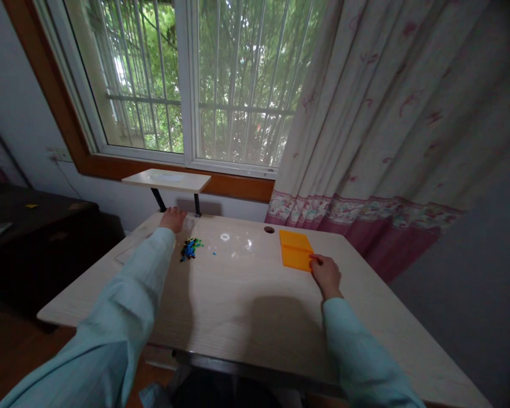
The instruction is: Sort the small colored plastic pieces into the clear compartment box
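Note:
My left hand (173, 219) reaches to the far left part of the table, palm down. Its fingers look spread, beside something clear and hard to make out. Just right of that wrist lies a loose heap of small blue, green and black pieces (190, 248), with one tiny blue piece (214, 254) apart from it. Over on the right, my right hand (327, 276) has its fingers closed at the near right corner of a flat orange plastic case (296, 249). The case lies on the table, with a line across its middle. A reddish bit shows at those fingertips, too small to name.
The pale table (221, 306) has a round cable hole (269, 230) near its back edge. A small raised shelf (170, 179) stands at the back left. Behind are a barred window (187, 85) and a curtain (365, 141). A dark cabinet (38, 221) is at left.

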A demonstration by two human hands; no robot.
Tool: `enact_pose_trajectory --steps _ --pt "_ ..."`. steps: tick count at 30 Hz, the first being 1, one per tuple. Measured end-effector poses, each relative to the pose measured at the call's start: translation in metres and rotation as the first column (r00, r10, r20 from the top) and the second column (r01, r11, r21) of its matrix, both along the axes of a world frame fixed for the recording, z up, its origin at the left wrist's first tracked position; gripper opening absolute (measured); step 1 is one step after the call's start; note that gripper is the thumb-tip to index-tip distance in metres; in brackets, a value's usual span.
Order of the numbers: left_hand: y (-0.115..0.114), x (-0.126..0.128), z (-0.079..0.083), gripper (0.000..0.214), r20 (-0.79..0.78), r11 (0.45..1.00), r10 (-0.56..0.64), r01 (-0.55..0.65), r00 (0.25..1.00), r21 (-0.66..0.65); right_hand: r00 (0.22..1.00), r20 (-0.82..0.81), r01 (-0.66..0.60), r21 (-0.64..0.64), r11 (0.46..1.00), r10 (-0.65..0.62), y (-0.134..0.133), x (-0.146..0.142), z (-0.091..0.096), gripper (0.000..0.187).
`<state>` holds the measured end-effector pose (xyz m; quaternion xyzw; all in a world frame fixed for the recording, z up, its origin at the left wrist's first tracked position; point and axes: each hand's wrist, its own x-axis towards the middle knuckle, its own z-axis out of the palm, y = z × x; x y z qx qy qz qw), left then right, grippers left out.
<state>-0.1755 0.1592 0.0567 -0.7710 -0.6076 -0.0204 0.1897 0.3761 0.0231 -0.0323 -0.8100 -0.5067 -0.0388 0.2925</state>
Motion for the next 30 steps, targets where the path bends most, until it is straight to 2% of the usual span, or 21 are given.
enact_pose_trajectory --steps 5,12,17,22,24,27,30 --pt "0.002 0.000 0.002 0.032 -0.033 0.999 -0.021 0.019 0.999 -0.042 1.000 0.001 -0.001 0.011 1.000 0.001 0.000 0.002 -0.001 0.037" --pt "0.000 -0.004 0.012 0.023 -0.100 0.994 -0.066 0.057 0.993 -0.094 1.000 0.001 0.005 0.027 1.000 -0.005 0.001 0.003 -0.004 0.035" --pt "-0.009 0.014 0.023 0.020 -0.111 0.978 -0.181 0.167 0.977 -0.126 1.000 -0.008 0.006 0.046 0.999 -0.005 0.002 0.002 -0.005 0.035" --pt "-0.026 0.054 0.030 0.023 -0.084 0.939 -0.334 0.322 0.939 -0.122 1.000 -0.019 0.024 0.026 0.999 -0.024 0.003 0.002 -0.005 0.035" --pt "-0.034 0.077 0.029 0.024 -0.077 0.905 -0.422 0.414 0.903 -0.101 0.999 -0.022 0.029 0.022 0.999 -0.028 0.003 0.001 -0.006 0.035" --pt "-0.047 0.120 0.023 0.022 -0.067 0.851 -0.525 0.523 0.848 -0.045 0.999 -0.024 0.028 0.022 0.999 -0.027 0.002 0.001 -0.005 0.034" --pt "-0.061 0.170 0.009 0.025 -0.036 0.805 -0.594 0.593 0.804 -0.026 0.999 -0.024 0.021 0.015 1.000 -0.020 0.001 -0.001 -0.003 0.034"
